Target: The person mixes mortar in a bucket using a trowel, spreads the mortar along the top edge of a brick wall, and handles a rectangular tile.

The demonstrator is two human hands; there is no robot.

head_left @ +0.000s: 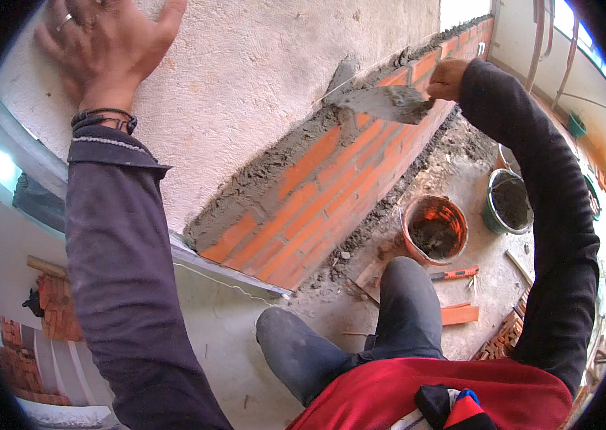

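My left hand point(113, 46), with a ring and dark bracelets at the wrist, lies flat against the rough plastered wall point(245, 79), its fingers apart. My right hand point(449, 79) is closed around the handle of a trowel point(389, 102), which the fist hides. Grey mortar covers the trowel's blade, held low over the top of an orange brick wall point(331, 193). Wet mortar point(245, 190) coats that brick wall's top along the plastered wall. Whether the blade touches the mortar bed I cannot tell.
An orange bucket point(435, 229) and a green bucket point(509, 201), both holding mortar, stand on the floor right of the brick wall. Nearby lie an orange-and-black tool point(455, 274) and a loose brick point(459, 314). Stacked bricks point(59, 308) show at far left. A string runs along the wall.
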